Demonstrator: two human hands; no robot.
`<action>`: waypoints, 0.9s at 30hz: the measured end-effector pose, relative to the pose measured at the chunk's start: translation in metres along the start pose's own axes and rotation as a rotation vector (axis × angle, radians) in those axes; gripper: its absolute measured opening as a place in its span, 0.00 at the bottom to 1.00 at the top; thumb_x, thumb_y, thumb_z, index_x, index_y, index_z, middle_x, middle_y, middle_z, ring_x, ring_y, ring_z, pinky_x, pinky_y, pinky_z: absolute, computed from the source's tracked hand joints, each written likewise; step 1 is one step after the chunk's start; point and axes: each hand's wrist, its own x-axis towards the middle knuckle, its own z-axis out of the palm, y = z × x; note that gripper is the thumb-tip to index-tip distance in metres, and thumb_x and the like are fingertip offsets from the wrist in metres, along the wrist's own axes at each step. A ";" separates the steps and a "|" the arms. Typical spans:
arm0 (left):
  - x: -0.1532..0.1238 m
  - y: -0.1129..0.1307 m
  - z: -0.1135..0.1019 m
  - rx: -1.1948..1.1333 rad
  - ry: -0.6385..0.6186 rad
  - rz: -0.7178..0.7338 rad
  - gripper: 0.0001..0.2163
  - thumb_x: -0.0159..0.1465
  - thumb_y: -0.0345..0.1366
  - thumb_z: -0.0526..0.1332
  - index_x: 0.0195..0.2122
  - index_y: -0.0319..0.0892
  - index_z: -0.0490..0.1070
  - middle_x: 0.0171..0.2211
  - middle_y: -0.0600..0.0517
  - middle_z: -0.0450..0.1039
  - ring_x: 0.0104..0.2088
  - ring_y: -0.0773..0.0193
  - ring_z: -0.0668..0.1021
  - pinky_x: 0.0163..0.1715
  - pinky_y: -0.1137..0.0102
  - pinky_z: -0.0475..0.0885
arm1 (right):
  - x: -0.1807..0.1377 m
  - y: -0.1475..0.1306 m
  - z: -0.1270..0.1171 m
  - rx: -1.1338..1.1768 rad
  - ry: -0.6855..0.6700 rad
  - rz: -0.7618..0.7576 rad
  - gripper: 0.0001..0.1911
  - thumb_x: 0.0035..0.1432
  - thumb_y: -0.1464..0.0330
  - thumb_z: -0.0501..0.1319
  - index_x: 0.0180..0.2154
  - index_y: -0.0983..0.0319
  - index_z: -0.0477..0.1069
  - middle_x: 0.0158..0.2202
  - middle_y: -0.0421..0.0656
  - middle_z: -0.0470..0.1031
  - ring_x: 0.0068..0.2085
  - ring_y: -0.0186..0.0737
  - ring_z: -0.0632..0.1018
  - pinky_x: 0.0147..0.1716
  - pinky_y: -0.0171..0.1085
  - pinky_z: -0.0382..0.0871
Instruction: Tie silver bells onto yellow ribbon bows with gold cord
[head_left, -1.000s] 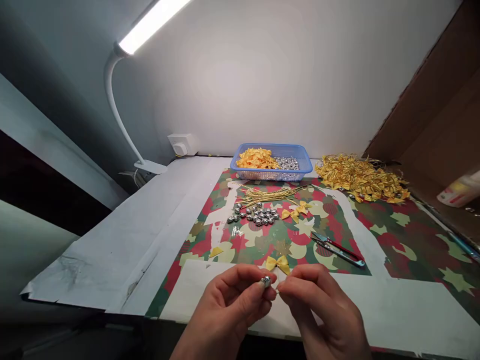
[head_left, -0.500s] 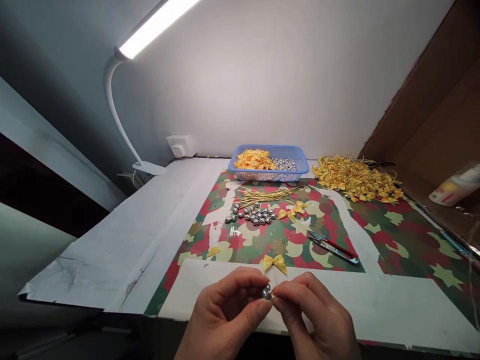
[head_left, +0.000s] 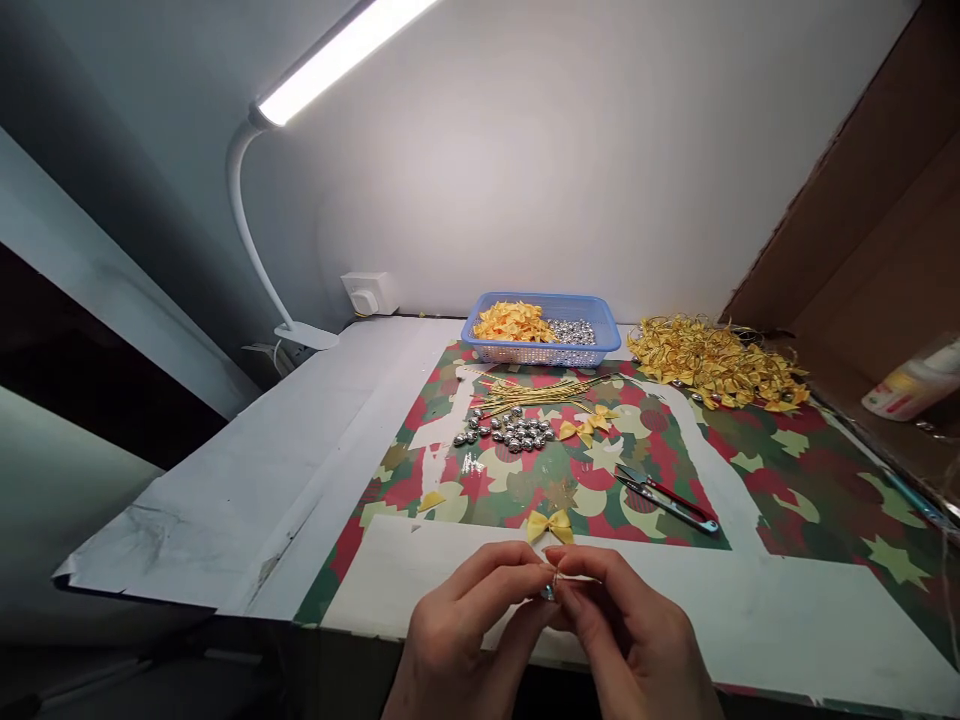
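At the near edge of the table both my hands meet fingertip to fingertip. Between the fingers of my left hand [head_left: 471, 622] is a small shiny silver jingle bell [head_left: 549, 592], mostly hidden by the fingers. My right hand [head_left: 636, 622] pinches a thin gold cord [head_left: 555, 578] right against the bell. Just beyond the fingertips lies a yellow ribbon bow [head_left: 550, 526], from which the cord seems to run. The fingers cover the join between cord and bell.
Loose silver bells [head_left: 517, 432], gold cords [head_left: 536, 395] and thread snips [head_left: 667, 500] lie on the patterned sheet. Behind stands a blue basket [head_left: 540, 355] of bows and bells. A heap of corded bows [head_left: 712, 365] sits right; a lamp [head_left: 247, 220] rises left.
My hands have drawn closer together. The left fingers have moved right and now cover most of the bell; the right fingertips have come up over it. The view has shifted slightly.
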 end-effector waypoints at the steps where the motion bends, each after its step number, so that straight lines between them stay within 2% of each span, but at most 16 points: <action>1: 0.000 -0.001 0.000 0.024 0.001 0.017 0.15 0.63 0.22 0.64 0.42 0.50 0.81 0.41 0.50 0.82 0.38 0.58 0.84 0.39 0.72 0.80 | -0.001 0.000 0.001 -0.010 0.002 0.001 0.15 0.69 0.56 0.57 0.42 0.56 0.77 0.36 0.42 0.81 0.31 0.36 0.81 0.33 0.29 0.77; 4: -0.002 -0.003 0.002 0.070 0.006 0.060 0.16 0.63 0.21 0.64 0.44 0.51 0.81 0.43 0.50 0.82 0.39 0.59 0.85 0.39 0.74 0.79 | 0.000 0.001 0.000 -0.012 -0.030 0.050 0.15 0.69 0.56 0.57 0.41 0.57 0.77 0.33 0.41 0.80 0.31 0.37 0.81 0.33 0.28 0.76; 8: -0.004 -0.002 0.007 0.071 0.031 0.094 0.18 0.63 0.20 0.63 0.45 0.53 0.79 0.40 0.53 0.82 0.37 0.61 0.83 0.39 0.75 0.78 | 0.003 0.002 -0.003 0.107 -0.125 0.149 0.15 0.69 0.56 0.57 0.38 0.58 0.75 0.33 0.41 0.80 0.31 0.35 0.80 0.35 0.29 0.77; 11: -0.006 -0.001 0.010 0.073 0.035 0.085 0.21 0.61 0.19 0.63 0.48 0.54 0.76 0.38 0.55 0.83 0.33 0.63 0.82 0.37 0.75 0.77 | 0.005 -0.001 -0.006 0.154 -0.150 0.133 0.14 0.69 0.58 0.57 0.36 0.58 0.75 0.34 0.39 0.80 0.31 0.34 0.80 0.35 0.28 0.75; 15: -0.007 -0.001 0.014 0.052 0.103 0.099 0.22 0.61 0.18 0.61 0.49 0.54 0.75 0.38 0.55 0.82 0.32 0.64 0.81 0.36 0.74 0.76 | 0.005 -0.003 -0.008 0.026 -0.069 0.037 0.10 0.67 0.62 0.59 0.34 0.57 0.75 0.29 0.34 0.78 0.29 0.29 0.77 0.32 0.23 0.69; 19: -0.005 -0.001 0.012 0.098 0.000 0.136 0.21 0.63 0.18 0.60 0.50 0.51 0.71 0.40 0.53 0.80 0.33 0.64 0.80 0.37 0.74 0.77 | 0.006 0.000 -0.011 -0.078 -0.034 0.008 0.12 0.67 0.60 0.60 0.32 0.56 0.75 0.22 0.33 0.74 0.23 0.29 0.74 0.26 0.25 0.67; 22: -0.005 -0.004 0.008 0.163 -0.001 0.147 0.19 0.64 0.19 0.61 0.50 0.50 0.70 0.40 0.53 0.77 0.34 0.65 0.79 0.38 0.74 0.76 | 0.009 -0.002 -0.012 -0.123 0.117 -0.027 0.07 0.64 0.60 0.64 0.38 0.53 0.78 0.29 0.34 0.80 0.29 0.31 0.79 0.33 0.26 0.71; 25: -0.006 -0.012 0.004 0.189 0.018 0.145 0.19 0.65 0.21 0.61 0.52 0.49 0.70 0.41 0.52 0.73 0.34 0.66 0.78 0.37 0.74 0.76 | 0.015 -0.015 -0.012 -0.017 0.304 0.050 0.11 0.64 0.56 0.64 0.45 0.52 0.77 0.37 0.36 0.82 0.34 0.34 0.82 0.38 0.29 0.76; 27: -0.006 -0.018 0.000 0.190 0.009 0.139 0.17 0.66 0.22 0.60 0.52 0.49 0.71 0.42 0.51 0.72 0.34 0.66 0.78 0.36 0.73 0.77 | 0.020 -0.028 -0.016 0.182 0.342 0.133 0.13 0.66 0.54 0.63 0.48 0.52 0.75 0.33 0.36 0.79 0.29 0.32 0.81 0.29 0.29 0.77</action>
